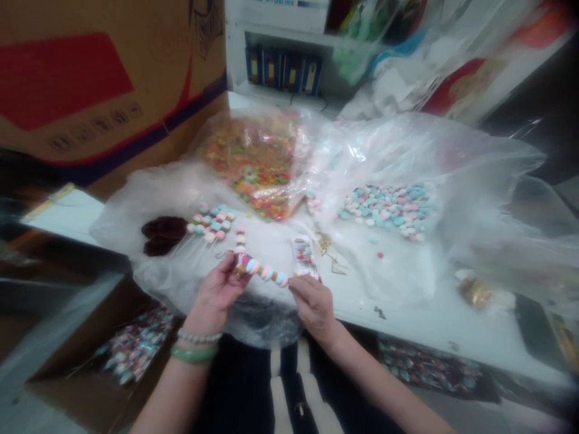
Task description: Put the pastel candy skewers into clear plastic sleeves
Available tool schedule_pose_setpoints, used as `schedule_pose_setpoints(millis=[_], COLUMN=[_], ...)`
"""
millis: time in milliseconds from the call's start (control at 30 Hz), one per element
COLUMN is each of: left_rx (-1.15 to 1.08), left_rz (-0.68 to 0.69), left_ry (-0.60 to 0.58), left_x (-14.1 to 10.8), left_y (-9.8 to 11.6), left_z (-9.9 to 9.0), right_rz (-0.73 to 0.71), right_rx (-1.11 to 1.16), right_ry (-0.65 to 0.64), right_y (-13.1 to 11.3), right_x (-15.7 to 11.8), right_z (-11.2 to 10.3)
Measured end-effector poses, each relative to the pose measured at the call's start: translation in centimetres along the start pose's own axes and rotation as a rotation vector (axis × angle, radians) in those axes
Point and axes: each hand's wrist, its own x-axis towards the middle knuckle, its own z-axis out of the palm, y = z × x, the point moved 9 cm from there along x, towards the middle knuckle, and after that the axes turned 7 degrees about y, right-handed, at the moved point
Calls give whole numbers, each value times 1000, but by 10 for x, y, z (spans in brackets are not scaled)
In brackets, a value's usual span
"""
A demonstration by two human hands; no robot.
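A skewer of pastel candies (269, 274), in pink, blue, white and brown pieces, stretches between my two hands above the table. My left hand (219, 286) is closed round its left end, where a small purple and yellow piece, perhaps a label, shows at the fingers. At the other end, my right hand (314, 304) pinches the tip. Just beyond my left fingers lies a short row of pink and white candies (240, 239). Several finished-looking candy skewers (211, 223) rest side by side to the left. A stack of small printed labels or sleeves (305, 256) lies near my right hand.
Clear plastic bags hold orange and green gummies (266, 175) and loose pastel candies (393, 208). Gold twist ties (332, 256) lie mid-table. A dark brown bundle (163, 235) sits left. A cardboard box (131, 361) below holds wrapped skewers; a large carton (113, 78) stands back left.
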Motion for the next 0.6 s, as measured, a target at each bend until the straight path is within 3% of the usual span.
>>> schedule_pose_setpoints(millis=[267, 600], left_rx=[41, 11], left_rz=[-74, 210], left_ry=[10, -15], left_x=[3, -8], left_y=[-3, 2], left_z=[-4, 11], right_rz=[-99, -323], right_rx=[-127, -445], right_ry=[-8, 82], right_y=[0, -23], right_x=[-2, -11], right_z=[-3, 0])
